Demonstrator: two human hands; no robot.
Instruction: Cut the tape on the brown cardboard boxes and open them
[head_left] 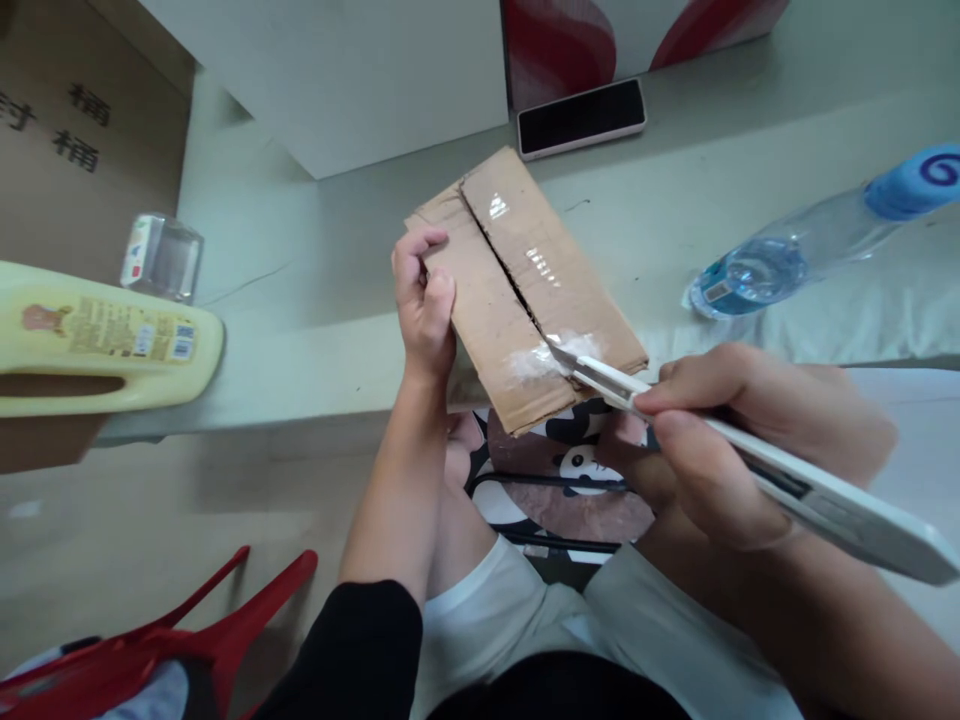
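Observation:
My left hand grips the left edge of a flat brown cardboard box, which is tilted over the table's front edge. A dark slit runs along the middle of its face between two flaps, with shiny clear tape on the right flap and a whitish patch near the lower end. My right hand is closed around a white utility knife. The knife's blade tip touches the box at the lower end of the slit, by the whitish patch.
On the pale table are a phone, a lying water bottle, a clear plastic container and a yellow jug. Large boxes stand behind. A red chair is at the lower left.

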